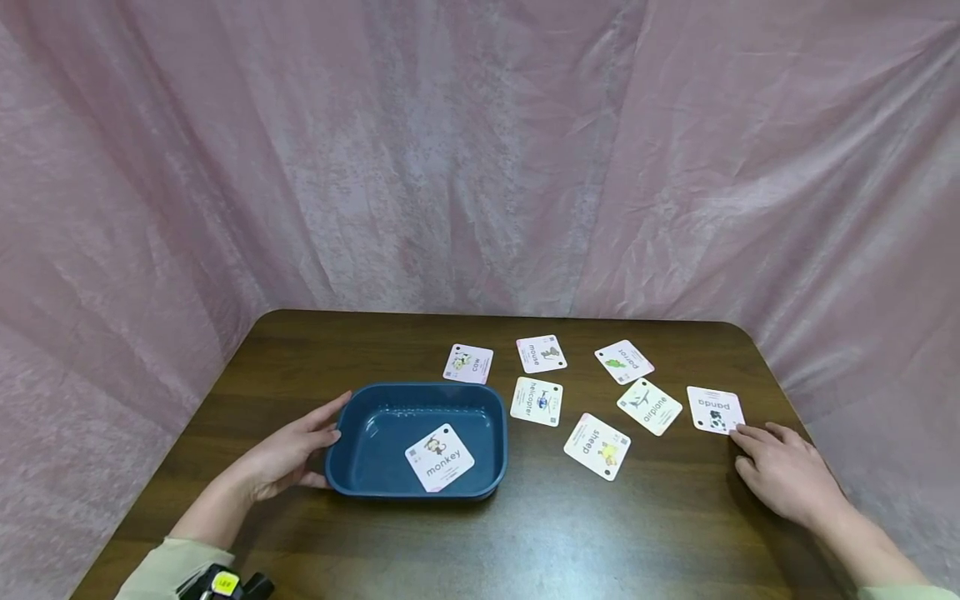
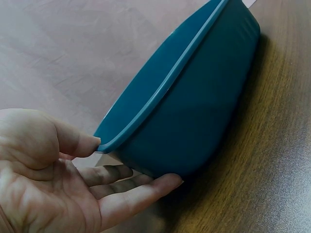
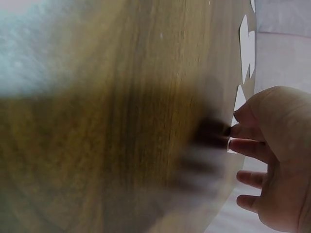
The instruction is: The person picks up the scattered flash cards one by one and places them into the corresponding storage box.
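Note:
In the head view my left hand holds the left end of a blue plastic basin. The left wrist view shows the thumb at the basin's rim and the other fingers against its outer wall. A card printed "monkey" lies tilted inside the basin. At the table's right side, my right hand reaches over the table with its fingers spread. Its fingertips are right at the near corner of the "panda" card. In the right wrist view that card is partly hidden behind the fingers.
Several picture cards lie on the brown wooden table: cow, mouse, helicopter, sheep, carrot and airplane. A pink curtain hangs behind the table.

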`<state>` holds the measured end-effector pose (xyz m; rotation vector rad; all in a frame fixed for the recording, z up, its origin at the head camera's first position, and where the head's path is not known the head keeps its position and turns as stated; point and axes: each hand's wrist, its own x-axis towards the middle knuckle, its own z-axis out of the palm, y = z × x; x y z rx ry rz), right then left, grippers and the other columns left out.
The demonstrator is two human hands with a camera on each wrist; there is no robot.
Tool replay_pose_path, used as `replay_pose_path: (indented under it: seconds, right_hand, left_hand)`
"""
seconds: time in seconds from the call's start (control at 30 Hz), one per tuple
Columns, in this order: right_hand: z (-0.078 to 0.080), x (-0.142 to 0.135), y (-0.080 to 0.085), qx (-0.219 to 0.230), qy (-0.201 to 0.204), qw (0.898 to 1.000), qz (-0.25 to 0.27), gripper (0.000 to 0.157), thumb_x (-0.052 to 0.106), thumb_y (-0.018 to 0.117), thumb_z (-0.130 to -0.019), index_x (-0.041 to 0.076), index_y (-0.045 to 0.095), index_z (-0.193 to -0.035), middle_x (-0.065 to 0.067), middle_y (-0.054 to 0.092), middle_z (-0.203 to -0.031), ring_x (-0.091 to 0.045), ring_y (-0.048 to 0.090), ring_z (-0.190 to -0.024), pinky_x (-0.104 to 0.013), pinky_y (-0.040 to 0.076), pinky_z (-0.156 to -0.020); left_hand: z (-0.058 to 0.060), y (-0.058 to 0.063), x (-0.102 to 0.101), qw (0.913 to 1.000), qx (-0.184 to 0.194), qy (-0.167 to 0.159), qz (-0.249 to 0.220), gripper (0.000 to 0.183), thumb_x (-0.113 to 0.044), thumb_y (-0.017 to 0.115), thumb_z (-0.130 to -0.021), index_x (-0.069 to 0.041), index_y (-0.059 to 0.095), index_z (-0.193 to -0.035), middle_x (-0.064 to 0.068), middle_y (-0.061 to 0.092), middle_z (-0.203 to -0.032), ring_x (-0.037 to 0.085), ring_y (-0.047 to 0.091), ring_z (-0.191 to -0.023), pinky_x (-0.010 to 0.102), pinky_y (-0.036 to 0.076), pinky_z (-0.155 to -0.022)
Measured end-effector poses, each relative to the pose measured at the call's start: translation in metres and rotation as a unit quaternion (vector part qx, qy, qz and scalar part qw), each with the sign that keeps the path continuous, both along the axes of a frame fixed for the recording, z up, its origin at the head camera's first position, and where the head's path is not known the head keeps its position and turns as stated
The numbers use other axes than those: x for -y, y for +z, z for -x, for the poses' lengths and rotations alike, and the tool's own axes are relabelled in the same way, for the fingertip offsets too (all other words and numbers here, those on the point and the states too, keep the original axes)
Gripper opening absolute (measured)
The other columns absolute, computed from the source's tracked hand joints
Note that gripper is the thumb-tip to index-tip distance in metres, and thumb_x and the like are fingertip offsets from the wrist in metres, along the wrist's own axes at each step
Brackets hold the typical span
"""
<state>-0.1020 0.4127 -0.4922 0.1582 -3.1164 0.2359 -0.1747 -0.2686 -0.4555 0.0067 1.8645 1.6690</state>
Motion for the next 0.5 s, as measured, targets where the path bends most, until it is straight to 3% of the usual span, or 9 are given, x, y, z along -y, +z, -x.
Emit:
replay_pose_path:
  seconds: [0.5]
  right_hand:
    - [-0.021, 0.017, 0.008, 0.006, 0.017, 0.999, -0.037, 0.043, 0.019, 0.067, -0.092, -0.005, 0.067, -0.128, -0.025, 0.061, -0.135, -0.056, 0.044, -0.126, -0.075, 0.037, -0.094]
  left_hand:
    - [-0.001, 0.0, 0.0, 0.9999, 0.0, -0.003, -0.011, 0.063, -0.014, 0.038, -0.112, -0.027, 0.008, -0.166, 0.023, -0.008, -0.168, 0.056, 0.027, -0.141, 0.062, 0.056, -0.085]
